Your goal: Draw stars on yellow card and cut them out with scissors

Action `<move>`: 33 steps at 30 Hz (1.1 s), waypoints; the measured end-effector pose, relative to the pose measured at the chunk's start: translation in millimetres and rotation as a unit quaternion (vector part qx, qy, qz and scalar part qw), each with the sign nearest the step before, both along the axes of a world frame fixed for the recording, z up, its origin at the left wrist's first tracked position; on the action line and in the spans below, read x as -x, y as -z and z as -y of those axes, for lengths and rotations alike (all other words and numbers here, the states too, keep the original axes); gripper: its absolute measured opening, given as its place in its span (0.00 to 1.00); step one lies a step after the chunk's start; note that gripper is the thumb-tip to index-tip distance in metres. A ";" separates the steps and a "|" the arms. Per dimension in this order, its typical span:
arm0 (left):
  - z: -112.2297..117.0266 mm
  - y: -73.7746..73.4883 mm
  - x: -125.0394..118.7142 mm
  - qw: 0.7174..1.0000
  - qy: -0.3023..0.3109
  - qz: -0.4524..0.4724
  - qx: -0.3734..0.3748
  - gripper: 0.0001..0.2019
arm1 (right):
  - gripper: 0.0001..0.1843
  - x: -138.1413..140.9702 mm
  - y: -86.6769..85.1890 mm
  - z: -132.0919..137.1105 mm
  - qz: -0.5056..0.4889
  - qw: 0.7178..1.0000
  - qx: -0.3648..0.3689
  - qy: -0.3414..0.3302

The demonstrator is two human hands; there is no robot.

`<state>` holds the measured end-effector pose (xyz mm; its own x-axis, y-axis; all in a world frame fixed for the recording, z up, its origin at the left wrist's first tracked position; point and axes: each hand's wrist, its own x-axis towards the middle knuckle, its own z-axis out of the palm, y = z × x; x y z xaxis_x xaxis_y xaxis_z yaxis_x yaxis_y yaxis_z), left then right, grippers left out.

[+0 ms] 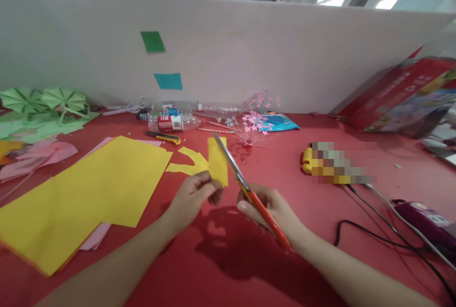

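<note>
Near the middle of the view, my left hand [199, 198] pinches a piece of yellow paper [218, 160] that stands up from its fingers. Yellow cut paper strips [188, 161] spread to the left of that piece, just past my knuckles. In my right hand [274, 207] is a pair of scissors [261, 209] with red-orange handles. Its blades point up and away, beside the right edge of the yellow paper. The blades look nearly closed, and whether they touch the paper I cannot tell. My right fingers are partly hidden behind the handles.
Yellow sheets [89, 193] lie at left over pink paper. Green folded paper [64, 100] sits farther left. A utility knife [164, 137], a plastic bottle [174, 123] and a pink star decoration [248, 142] are at the back. Cables [384, 226] and a red box [399, 91] stand right.
</note>
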<state>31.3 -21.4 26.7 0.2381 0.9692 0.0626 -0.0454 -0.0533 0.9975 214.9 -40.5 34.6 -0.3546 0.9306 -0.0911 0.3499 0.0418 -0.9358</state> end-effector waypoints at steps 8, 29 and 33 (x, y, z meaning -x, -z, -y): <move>-18.2 3.7 25.8 0.975 -0.193 0.080 -0.076 0.10 | 0.26 -9.5 -0.5 -5.8 0.148 0.986 -0.004 -0.081; -12.0 -5.9 26.3 0.979 -0.157 0.006 -0.130 0.13 | 0.25 -10.2 -0.6 -2.9 0.114 0.985 0.059 -0.115; -11.4 -8.5 25.9 0.979 -0.163 0.004 -0.122 0.11 | 0.26 -10.1 -0.5 -3.0 0.105 0.985 0.068 -0.118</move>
